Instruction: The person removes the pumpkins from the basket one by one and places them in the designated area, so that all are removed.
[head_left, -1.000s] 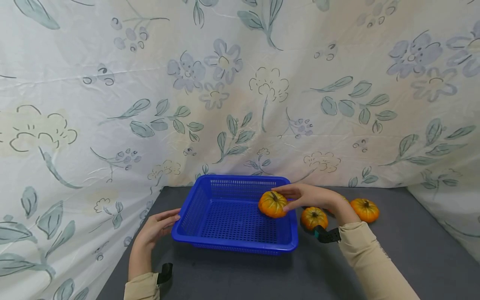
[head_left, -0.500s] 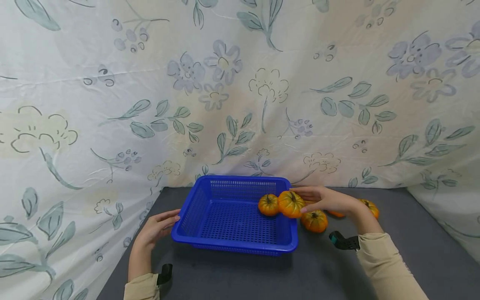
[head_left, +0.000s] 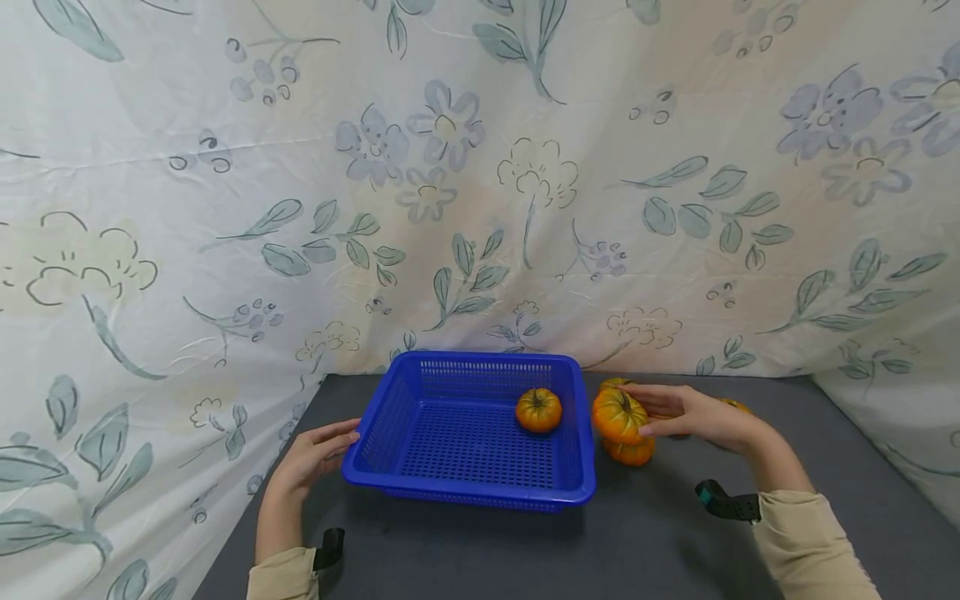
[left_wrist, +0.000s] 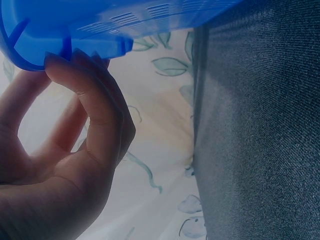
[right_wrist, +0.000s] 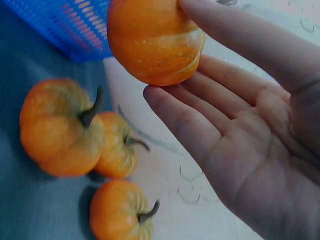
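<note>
My right hand (head_left: 675,410) holds a small orange pumpkin (head_left: 619,415) with its thumb and fingertips, to the right of the blue plastic basket (head_left: 480,492). In the head view that pumpkin overlaps another pumpkin (head_left: 628,453) below it. One pumpkin (head_left: 538,410) lies inside the basket, near its right wall. My left hand (head_left: 309,458) is at the basket's left side. Its curled fingers (left_wrist: 97,100) meet the rim (left_wrist: 30,64) in the left wrist view.
In the right wrist view, a large pumpkin (right_wrist: 60,127), a second one (right_wrist: 117,145) and a third (right_wrist: 120,212) stand on the dark table (head_left: 480,558). A floral cloth (head_left: 450,283) hangs behind and at the sides.
My right hand has moved right with its pumpkin, from over the basket to outside its right rim. This uncovers the pumpkin inside the basket. The left hand and basket stay put.
</note>
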